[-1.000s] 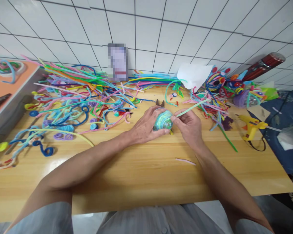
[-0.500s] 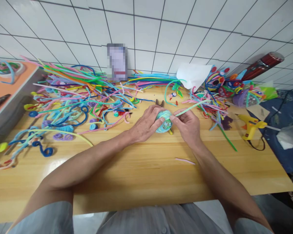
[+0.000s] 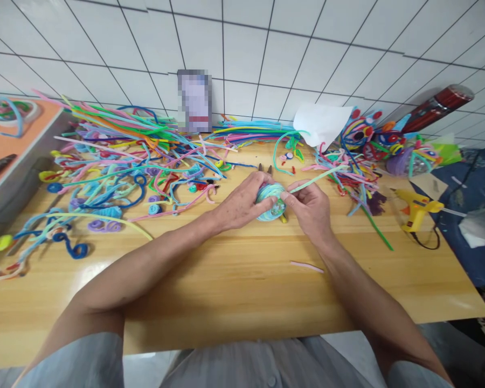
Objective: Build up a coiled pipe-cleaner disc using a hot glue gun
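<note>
A round ball wrapped in mint and light-blue pipe cleaners (image 3: pixel 269 214) sits at the middle of the wooden table. My left hand (image 3: pixel 242 202) is closed around its left side, thumb across the front. With thumb and fingers pinched together, my right hand (image 3: pixel 309 207) grips a pale green pipe cleaner (image 3: pixel 321 177) at the ball's right edge. The strand's free end sticks out up and to the right. Behind the ball lie pliers (image 3: pixel 265 170), their dark jaws and a bit of yellow handle showing; the ball and hands hide the rest.
Heaps of coloured pipe cleaners (image 3: pixel 117 156) cover the table's left side. To the right are a yellow glue gun (image 3: pixel 418 209), finished colourful figures (image 3: pixel 372 134) and a red cylinder (image 3: pixel 440 108). A phone (image 3: pixel 194 101) leans on the tiled wall. A short pink piece (image 3: pixel 307 267) lies in front.
The ball has turned slightly in my left hand, and its wrapped face shows differently. Both hands keep nearly the same place and grip.
</note>
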### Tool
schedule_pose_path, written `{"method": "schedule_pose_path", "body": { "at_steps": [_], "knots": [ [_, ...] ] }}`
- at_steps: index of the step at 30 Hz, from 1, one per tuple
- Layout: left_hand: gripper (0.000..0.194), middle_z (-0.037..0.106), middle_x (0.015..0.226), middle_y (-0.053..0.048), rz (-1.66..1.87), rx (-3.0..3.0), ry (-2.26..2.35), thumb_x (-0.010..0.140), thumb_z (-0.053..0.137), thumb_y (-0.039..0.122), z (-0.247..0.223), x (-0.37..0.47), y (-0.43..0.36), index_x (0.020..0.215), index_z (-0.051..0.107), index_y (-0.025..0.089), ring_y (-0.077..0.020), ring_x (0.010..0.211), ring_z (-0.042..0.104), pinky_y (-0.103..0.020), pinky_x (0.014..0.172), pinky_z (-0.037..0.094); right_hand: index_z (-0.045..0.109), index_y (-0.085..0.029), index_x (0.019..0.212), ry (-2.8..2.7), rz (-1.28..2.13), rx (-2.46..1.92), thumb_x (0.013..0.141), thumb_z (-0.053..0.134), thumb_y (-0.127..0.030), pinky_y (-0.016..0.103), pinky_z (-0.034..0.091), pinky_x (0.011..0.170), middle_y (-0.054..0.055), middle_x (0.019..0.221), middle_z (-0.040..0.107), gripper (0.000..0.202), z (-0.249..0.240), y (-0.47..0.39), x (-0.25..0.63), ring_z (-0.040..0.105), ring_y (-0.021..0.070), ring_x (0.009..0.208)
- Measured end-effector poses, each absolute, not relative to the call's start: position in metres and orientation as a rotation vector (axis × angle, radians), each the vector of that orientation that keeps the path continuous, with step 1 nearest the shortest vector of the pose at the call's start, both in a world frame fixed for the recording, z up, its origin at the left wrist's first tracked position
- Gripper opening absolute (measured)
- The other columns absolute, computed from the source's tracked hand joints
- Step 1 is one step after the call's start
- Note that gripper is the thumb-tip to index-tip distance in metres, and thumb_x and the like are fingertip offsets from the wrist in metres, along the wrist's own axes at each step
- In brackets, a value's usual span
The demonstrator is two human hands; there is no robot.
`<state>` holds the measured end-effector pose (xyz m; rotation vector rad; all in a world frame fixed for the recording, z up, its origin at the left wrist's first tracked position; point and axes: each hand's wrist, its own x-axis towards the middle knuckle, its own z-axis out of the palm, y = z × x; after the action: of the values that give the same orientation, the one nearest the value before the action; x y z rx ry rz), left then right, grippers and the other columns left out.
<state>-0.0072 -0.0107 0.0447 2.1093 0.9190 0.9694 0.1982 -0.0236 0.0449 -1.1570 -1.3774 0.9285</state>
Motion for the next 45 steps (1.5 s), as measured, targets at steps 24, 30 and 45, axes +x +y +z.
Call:
{"method": "schedule_pose_path", "body": {
  "at_steps": [24,30,45],
  "knots": [
    [0.035,0.065,0.127,-0.012,1.005,1.985,0.99,0.095,0.063,0.035,0.036,-0.005,-0.012,0.125,0.055,0.02,-0.0264,0.118,0.064,-0.045,0.106,0.055,0.062,-0.028,0.094,-0.895,1.1,-1.167,0.081,0.074,-0.081,0.034,0.064,0.072,0.005,0.1,0.078,0.056,0.052,0.025,0.29,0.077,0.0218,0.093],
    [0.033,0.066,0.127,-0.011,1.033,1.982,0.978,0.095,0.063,0.034,0.033,-0.004,-0.012,0.124,0.055,0.021,-0.0255,0.118,0.064,-0.045,0.107,0.055,0.071,-0.031,0.115,-1.337,0.393,-1.134,0.092,0.078,-0.046,0.043,0.06,0.093,0.004,0.114,0.075,0.028,0.088,-0.008,0.282,0.072,0.024,0.107],
    [0.034,0.065,0.127,-0.013,1.093,1.936,0.964,0.093,0.063,0.032,0.031,-0.001,-0.013,0.123,0.054,0.02,-0.0263,0.119,0.064,-0.045,0.108,0.054,0.077,-0.03,0.107,-2.132,0.136,-1.058,0.102,0.063,-0.022,0.04,0.058,0.089,0.003,0.099,0.081,0.017,0.052,-0.024,0.235,0.075,0.0228,0.097]
  ]
}}
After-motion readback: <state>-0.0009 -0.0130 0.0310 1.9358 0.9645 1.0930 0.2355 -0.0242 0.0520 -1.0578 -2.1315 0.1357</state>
